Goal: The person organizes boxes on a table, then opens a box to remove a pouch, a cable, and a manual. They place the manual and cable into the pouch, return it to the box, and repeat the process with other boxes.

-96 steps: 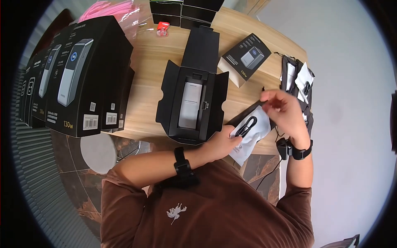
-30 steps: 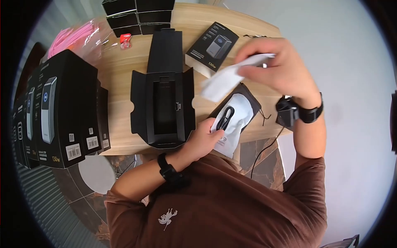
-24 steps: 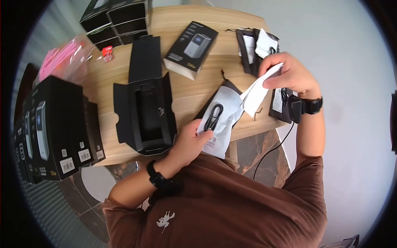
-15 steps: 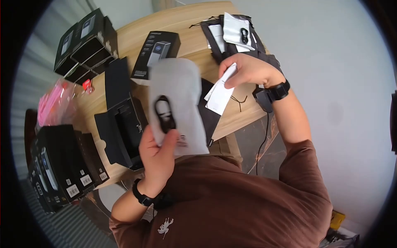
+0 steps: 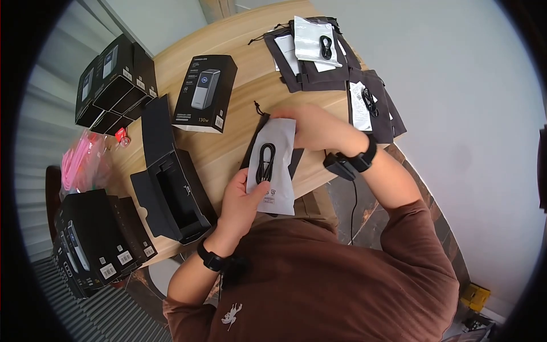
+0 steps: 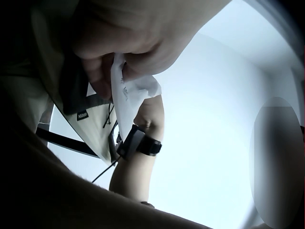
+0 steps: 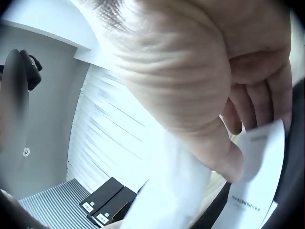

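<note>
In the head view my left hand pinches the lower left edge of a white pouch, thumb in front. A coiled black cable lies on the pouch's face. Behind the pouch lies a dark drawstring bag on the table's front part. My right hand is at the pouch's upper right, its fingertips hidden there. Thumb and fingers of the right hand hold white printed paper in the right wrist view. The left wrist view shows my left hand gripping the pouch.
An opened black box stands left of the pouch, a closed box behind it. Boxes are stacked at far left and near left. Dark bags with papers and cables lie at right. Pink items sit in plastic.
The white paper left the open box in my right hand, which then moved left to the dark bag, where the pouch hides the paper. My left hand swung the pouch left, then back over the bag.
</note>
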A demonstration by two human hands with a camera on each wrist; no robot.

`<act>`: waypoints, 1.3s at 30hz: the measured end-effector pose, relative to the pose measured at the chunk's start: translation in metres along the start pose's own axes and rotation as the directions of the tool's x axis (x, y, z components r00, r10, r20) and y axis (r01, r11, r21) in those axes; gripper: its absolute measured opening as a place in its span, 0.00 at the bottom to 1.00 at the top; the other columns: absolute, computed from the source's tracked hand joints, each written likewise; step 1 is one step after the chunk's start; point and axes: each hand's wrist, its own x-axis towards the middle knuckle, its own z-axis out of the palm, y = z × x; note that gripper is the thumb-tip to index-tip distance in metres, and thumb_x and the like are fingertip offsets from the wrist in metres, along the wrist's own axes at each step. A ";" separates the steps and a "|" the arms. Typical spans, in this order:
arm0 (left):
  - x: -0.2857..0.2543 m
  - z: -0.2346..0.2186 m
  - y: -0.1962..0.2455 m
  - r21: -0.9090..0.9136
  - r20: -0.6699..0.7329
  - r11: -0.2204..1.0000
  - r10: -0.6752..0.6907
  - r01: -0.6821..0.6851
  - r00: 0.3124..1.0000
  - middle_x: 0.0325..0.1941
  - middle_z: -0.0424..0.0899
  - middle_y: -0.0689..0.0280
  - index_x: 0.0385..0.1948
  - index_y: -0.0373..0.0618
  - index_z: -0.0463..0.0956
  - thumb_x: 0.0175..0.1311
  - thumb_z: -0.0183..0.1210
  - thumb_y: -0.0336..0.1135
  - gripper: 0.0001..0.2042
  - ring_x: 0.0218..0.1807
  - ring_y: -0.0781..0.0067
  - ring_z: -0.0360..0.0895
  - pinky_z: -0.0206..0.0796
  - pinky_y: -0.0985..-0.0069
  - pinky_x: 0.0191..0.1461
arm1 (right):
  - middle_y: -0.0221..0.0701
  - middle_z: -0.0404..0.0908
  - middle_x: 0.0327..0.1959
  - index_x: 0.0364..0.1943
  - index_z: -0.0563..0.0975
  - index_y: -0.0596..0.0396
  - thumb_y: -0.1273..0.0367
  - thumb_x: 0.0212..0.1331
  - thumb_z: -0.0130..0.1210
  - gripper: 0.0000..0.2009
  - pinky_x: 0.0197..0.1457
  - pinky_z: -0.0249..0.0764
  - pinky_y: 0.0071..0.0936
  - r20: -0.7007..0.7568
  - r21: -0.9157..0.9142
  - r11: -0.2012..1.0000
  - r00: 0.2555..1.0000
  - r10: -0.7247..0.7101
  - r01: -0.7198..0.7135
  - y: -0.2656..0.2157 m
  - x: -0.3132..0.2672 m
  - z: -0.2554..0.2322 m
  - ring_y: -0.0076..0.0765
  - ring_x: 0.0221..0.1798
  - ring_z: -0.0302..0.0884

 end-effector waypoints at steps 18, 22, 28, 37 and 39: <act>-0.027 0.028 0.054 0.942 0.307 -0.269 0.447 -0.201 0.840 0.59 0.81 0.50 0.65 0.43 0.72 0.65 0.68 0.41 0.28 0.54 0.45 0.82 0.79 0.56 0.51 | 0.43 0.86 0.43 0.58 0.78 0.57 0.65 0.57 0.70 0.24 0.55 0.78 0.44 -0.456 -0.070 0.987 0.885 0.097 -0.145 -0.033 -0.092 0.061 0.53 0.48 0.83; -0.017 0.032 0.038 0.951 0.302 -0.156 0.314 -0.265 0.900 0.72 0.70 0.50 0.62 0.46 0.75 0.64 0.68 0.38 0.25 0.64 0.41 0.72 0.74 0.52 0.60 | 0.42 0.85 0.44 0.62 0.76 0.57 0.66 0.58 0.68 0.27 0.58 0.75 0.44 -0.464 0.011 0.996 0.881 0.087 -0.093 -0.031 -0.083 0.065 0.54 0.47 0.81; -0.018 0.027 0.028 0.936 0.352 -0.131 0.358 -0.327 0.865 0.70 0.70 0.43 0.62 0.35 0.73 0.65 0.66 0.37 0.26 0.61 0.41 0.72 0.71 0.53 0.64 | 0.41 0.82 0.45 0.66 0.71 0.58 0.72 0.57 0.68 0.31 0.51 0.76 0.36 -0.397 0.129 0.986 0.906 0.146 -0.103 -0.047 -0.072 0.074 0.42 0.44 0.82; -0.027 0.028 0.031 0.948 0.294 0.043 0.254 -0.314 0.922 0.77 0.63 0.37 0.72 0.32 0.62 0.65 0.67 0.39 0.37 0.67 0.32 0.69 0.66 0.49 0.70 | 0.31 0.76 0.56 0.67 0.67 0.58 0.79 0.55 0.69 0.34 0.51 0.77 0.23 -0.163 0.852 0.512 0.871 0.464 -0.113 -0.035 -0.041 0.092 0.24 0.48 0.79; -0.028 0.029 0.032 0.941 0.312 0.058 0.243 -0.334 0.919 0.77 0.62 0.38 0.73 0.32 0.61 0.65 0.67 0.39 0.38 0.67 0.32 0.69 0.66 0.49 0.70 | 0.31 0.82 0.53 0.63 0.71 0.60 0.80 0.57 0.68 0.29 0.53 0.78 0.24 -0.006 0.912 0.373 0.905 0.426 -0.170 -0.033 -0.038 0.084 0.24 0.49 0.80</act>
